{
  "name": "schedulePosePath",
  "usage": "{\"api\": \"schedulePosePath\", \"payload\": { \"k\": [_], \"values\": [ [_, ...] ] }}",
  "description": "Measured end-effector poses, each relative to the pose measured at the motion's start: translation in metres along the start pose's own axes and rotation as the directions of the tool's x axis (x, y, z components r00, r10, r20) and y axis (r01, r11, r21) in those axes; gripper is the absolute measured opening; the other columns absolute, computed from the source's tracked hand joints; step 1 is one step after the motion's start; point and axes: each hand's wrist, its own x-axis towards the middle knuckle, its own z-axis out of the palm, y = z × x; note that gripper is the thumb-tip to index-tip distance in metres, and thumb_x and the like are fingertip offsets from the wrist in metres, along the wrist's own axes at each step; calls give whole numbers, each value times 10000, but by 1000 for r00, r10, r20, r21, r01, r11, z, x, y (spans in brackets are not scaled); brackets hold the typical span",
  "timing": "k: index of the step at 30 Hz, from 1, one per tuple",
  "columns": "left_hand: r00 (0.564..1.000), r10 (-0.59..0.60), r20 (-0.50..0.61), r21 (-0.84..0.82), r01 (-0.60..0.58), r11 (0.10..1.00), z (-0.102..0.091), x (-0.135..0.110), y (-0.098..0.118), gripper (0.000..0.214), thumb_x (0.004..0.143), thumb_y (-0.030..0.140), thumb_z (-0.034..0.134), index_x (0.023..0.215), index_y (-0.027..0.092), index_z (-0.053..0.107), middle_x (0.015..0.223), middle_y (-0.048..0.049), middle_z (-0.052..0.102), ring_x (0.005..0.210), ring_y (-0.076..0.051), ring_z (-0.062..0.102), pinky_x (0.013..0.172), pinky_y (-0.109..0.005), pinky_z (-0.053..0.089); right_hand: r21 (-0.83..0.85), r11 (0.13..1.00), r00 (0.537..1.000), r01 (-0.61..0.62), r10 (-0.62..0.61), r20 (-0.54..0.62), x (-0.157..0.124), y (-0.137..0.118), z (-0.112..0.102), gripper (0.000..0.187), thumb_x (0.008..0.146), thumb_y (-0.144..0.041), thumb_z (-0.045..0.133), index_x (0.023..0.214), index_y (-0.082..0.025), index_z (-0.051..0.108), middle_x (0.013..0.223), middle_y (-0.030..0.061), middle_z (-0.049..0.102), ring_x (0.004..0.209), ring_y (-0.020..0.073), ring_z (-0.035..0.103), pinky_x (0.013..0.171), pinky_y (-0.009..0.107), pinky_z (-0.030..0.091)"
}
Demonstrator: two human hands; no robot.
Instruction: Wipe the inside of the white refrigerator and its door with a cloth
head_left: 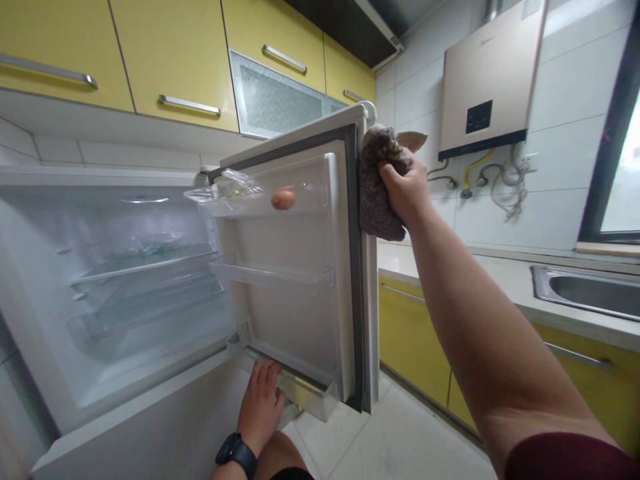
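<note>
One cloth (376, 203) is clamped in the right hand (409, 190) at the fridge door (285, 243); the bottom bin (313, 398) is touched by the left hand (263, 403), grip unclear. Wiping seems underway; what remains cannot be told.

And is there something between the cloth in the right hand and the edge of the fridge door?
Nothing visible: the right hand holds the cloth at the edge of the fridge door, apparently touching it. The left hand rests lower, at the bottom door shelf.
</note>
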Motion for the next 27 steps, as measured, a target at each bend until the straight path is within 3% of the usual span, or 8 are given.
{"api": "schedulePosePath", "payload": {
  "k": [12,21,27],
  "values": [
    [1000,-12,22,-13,12,1000,2,4,2,422,839,83,531,1246,158,616,1316,-110,628,1333,-301,548,1214,-541,438,83,984,987,-158,155,49,-78,13,-12,283,806,-408,655,1017,-222,678,881,6,681,821,193,598,865,426,548],
    [1000,3,6,-22,-3,1000,7,4,0,433,840,96,544,1263,157,610,1322,-116,627,1334,-305,552,1191,-529,464,0,960,957,-279,278,88,-149,27,-26,370,815,-404,661,1145,-239,693,1038,55,707,1030,260,616,1017,506,513],
    [1000,4,16,-5,-4,1000,9,3,0,442,833,96,539,1265,155,615,1320,-117,631,1342,-312,542,1194,-543,458,-49,942,937,-331,334,101,-185,28,-33,404,823,-399,653,1191,-235,682,1103,77,690,1062,280,618,1052,537,485]
  ]
}}
